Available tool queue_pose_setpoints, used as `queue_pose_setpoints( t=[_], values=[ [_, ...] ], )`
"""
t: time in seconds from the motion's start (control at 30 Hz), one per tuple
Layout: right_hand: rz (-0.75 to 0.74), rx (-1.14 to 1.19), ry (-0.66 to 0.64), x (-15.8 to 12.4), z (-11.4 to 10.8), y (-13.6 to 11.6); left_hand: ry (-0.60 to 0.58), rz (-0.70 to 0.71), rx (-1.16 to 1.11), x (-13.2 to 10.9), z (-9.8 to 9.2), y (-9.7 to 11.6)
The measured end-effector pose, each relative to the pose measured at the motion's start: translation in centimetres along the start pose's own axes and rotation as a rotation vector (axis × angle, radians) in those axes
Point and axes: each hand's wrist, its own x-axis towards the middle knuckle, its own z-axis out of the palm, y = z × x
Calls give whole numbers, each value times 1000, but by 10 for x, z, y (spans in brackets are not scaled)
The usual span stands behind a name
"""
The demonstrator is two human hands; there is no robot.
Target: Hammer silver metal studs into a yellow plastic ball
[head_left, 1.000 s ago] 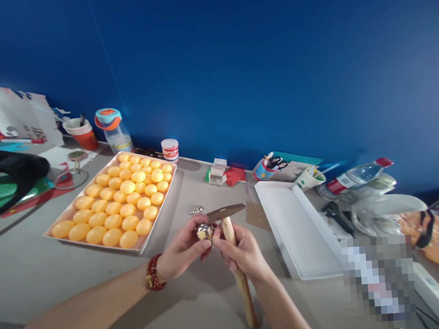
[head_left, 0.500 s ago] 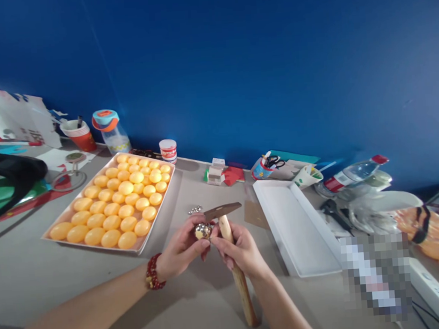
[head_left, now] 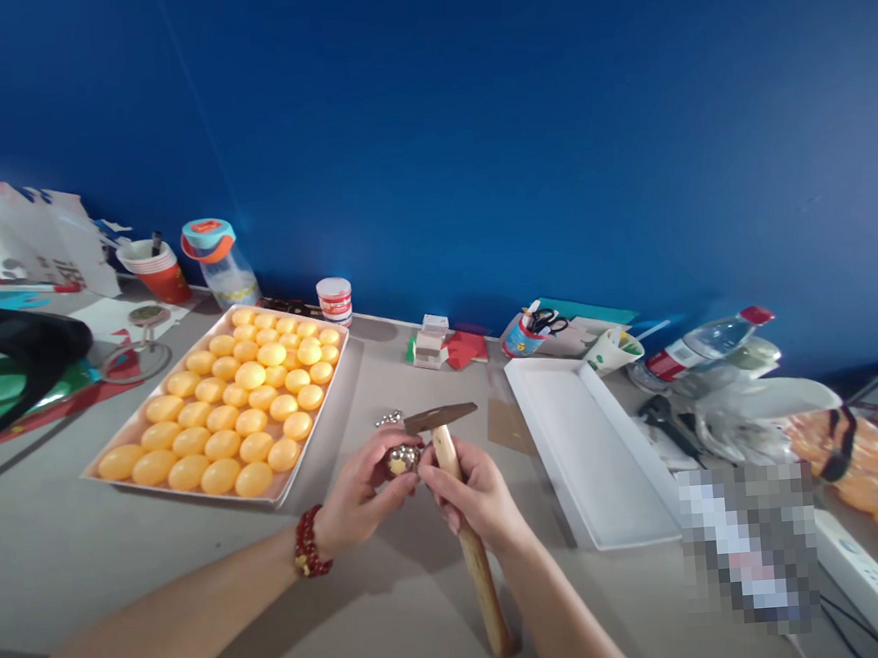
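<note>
Between thumb and fingers, my left hand (head_left: 365, 493) grips a shiny ball covered in metallic studs (head_left: 402, 460), with a gold patch facing me. A wooden-handled hammer (head_left: 480, 577) lies in my right hand (head_left: 476, 492), its dark narrow head (head_left: 440, 417) up and its handle slanting down toward me. The right thumb and fingertips also touch the ball's right side; whether they pinch some small piece there I cannot make out. Just beyond the left fingers, a little heap of silvery beads (head_left: 389, 418) rests on the grey table (head_left: 337, 597).
To the left is a shallow tray (head_left: 279, 496) full of orange balls. An elongated white tray (head_left: 598, 458) stands at right, near a brown card piece (head_left: 511, 428). Farther back are a small white box (head_left: 431, 342), a lidded tub (head_left: 335, 301), a pen cup (head_left: 521, 336) and a plastic bottle (head_left: 700, 348).
The studded ball has turned slightly in my left fingers, showing its gold patch more. Both hands and the hammer otherwise keep nearly the same place.
</note>
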Motion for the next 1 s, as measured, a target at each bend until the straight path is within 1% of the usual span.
queue_pose_setpoints(
  t=[0.07, 0.17, 0.27, 0.37, 0.53, 0.63, 0.87, 1.0],
  values=[
    [-1, -4, 29, 1, 1, 1, 8, -8, 4, 0, 1, 0],
    [6, 40, 47, 3, 2, 0, -11, -5, -105, 1, 3, -2],
    [9, 129, 8, 2, 3, -1, -68, 30, -256, 2, 5, -5],
    [17, 198, -39, 2, 2, -1, -90, 49, -318, 2, 5, -10],
    [31, 233, -47, 3, 0, 1, -65, 45, -263, 2, 3, -13],
    [30, 207, -25, 3, 0, 1, -48, 53, -209, 2, 1, -13],
    [15, 171, 28, 3, 2, 0, -53, 40, -141, 2, 0, -9],
    [35, 185, 5, 3, 0, -2, -53, 63, -132, 2, 1, -7]
  ],
)
